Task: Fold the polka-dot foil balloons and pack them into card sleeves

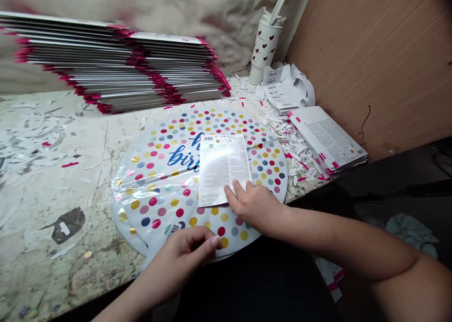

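Scrap-strewn desk [52, 204] holds a polka-dot foil balloon [158, 195]: your right hand [254, 206] lies spread on a printed leaflet [222, 166], your left hand [180, 256] pinches the balloon's edge.

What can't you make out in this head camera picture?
In the head view:
Greeting: the blue lettering on the foil balloon is mostly covered by the printed leaflet.
Leaflet text: too small to read, and the right hand covers part of its lower edge.
Barcode label: too small to read, partly hidden by the left hand.
Stacked flat packs: blurred and cut off by the left edge.
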A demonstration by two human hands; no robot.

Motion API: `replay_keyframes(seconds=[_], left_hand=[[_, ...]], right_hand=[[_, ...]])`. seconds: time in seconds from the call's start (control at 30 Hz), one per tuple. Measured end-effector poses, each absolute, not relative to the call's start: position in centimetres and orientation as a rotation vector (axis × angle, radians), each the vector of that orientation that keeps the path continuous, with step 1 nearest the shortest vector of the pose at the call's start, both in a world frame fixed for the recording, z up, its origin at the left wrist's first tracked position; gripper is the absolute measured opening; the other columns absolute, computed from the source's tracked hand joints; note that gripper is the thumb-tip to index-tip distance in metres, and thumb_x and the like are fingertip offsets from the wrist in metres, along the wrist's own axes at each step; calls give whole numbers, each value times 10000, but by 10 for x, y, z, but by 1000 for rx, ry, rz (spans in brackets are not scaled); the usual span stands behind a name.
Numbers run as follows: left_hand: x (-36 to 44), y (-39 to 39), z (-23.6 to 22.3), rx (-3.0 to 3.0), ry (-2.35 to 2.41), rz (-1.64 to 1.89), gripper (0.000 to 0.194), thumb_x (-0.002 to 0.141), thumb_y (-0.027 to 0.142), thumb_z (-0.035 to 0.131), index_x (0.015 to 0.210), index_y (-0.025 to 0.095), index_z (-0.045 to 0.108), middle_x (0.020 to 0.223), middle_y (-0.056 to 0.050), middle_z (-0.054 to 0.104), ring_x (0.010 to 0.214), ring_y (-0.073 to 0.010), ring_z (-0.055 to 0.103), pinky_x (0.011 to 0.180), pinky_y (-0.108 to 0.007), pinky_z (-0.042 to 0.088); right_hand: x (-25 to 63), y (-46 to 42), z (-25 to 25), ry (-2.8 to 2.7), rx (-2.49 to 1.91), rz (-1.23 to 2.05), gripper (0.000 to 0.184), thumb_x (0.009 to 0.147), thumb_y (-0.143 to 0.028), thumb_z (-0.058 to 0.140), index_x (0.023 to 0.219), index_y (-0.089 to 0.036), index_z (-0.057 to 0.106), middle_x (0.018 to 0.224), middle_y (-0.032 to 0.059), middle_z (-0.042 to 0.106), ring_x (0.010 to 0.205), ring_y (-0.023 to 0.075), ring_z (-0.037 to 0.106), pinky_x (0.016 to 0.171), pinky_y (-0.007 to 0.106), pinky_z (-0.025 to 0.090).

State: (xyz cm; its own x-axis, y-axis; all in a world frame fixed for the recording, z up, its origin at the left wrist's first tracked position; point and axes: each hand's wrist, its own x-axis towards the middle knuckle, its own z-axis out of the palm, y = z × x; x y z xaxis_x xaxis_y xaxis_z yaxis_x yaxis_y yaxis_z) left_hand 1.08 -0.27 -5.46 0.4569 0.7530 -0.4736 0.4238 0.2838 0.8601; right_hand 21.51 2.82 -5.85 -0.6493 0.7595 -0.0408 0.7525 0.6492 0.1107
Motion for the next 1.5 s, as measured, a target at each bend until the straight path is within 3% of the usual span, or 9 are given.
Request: replay_keyframes(seconds=[0.13,0.4,0.6,0.7,0.87,1.03,1.17,1.37,1.5], left_hand=[[28,4,-50,515,1024,623,314,845,446,493,972,185,612,935,-60,642,728,-135,617,589,-232,490],[32,17,-57,139,1059,876,23,772,171,630,782,152,620,737,-14,639,670,-92,611,622,-198,515],[25,11,-58,453,1090,916,222,747,337,659,806,123,651,771,-55,675,741,-154,639,666,-242,516],[25,9,-56,602,1142,913,260,725,385,671,728,128,639,671,-30,654,673,-147,625,648,-248,510],[16,14,-53,809,1200,962,242,766,396,621,791,156,600,725,-8,649,702,-143,618,687,-274,509],[-2,25,-31,1342,1398,1070,146,764,284,627,771,190,515,702,23,629,630,-117,598,579,-217,486],[12,32,14,2260,1231,988,237,813,124,509,1006,248,571,880,21,683,724,-111,637,649,-212,503],[44,52,38,2182,1102,1553,550,765,164,631,1259,244,403,1173,-73,594,1018,-183,594,863,-310,495],[52,75,23,2249,1035,1281,327,858,116,473,1171,210,485,1016,-50,662,829,-124,640,692,-217,522]], right_hand=[[215,26,-46,3152,1209,348,323,887,-90,358,1113,-25,579,1052,226,637,854,267,624,613,375,502],[212,14,-62,3363,1310,406,277,870,-87,434,1087,-49,602,1044,171,661,933,253,612,697,355,500],[206,24,-46,3299,1571,-880,393,802,-362,609,1132,-157,553,989,87,654,899,187,585,803,323,475],[190,32,-41,3264,1662,-1259,85,816,-237,581,854,-166,607,790,41,613,788,150,564,751,279,456],[215,42,-33,2973,1595,-1835,95,824,-237,547,771,-162,574,763,19,595,698,118,558,634,225,448],[301,41,-10,2664,2036,-833,169,795,-323,565,747,-176,632,794,60,622,771,204,585,683,325,473],[312,33,8,2826,2364,-124,558,685,-362,693,1200,-200,551,1267,130,500,1207,356,403,961,500,368],[263,57,3,3225,1979,-2196,193,834,-246,569,1004,-290,647,976,10,684,958,214,622,799,348,511],[262,89,-13,2703,2184,-3058,261,793,-355,619,1033,-252,610,1046,53,660,963,226,618,829,401,496]])
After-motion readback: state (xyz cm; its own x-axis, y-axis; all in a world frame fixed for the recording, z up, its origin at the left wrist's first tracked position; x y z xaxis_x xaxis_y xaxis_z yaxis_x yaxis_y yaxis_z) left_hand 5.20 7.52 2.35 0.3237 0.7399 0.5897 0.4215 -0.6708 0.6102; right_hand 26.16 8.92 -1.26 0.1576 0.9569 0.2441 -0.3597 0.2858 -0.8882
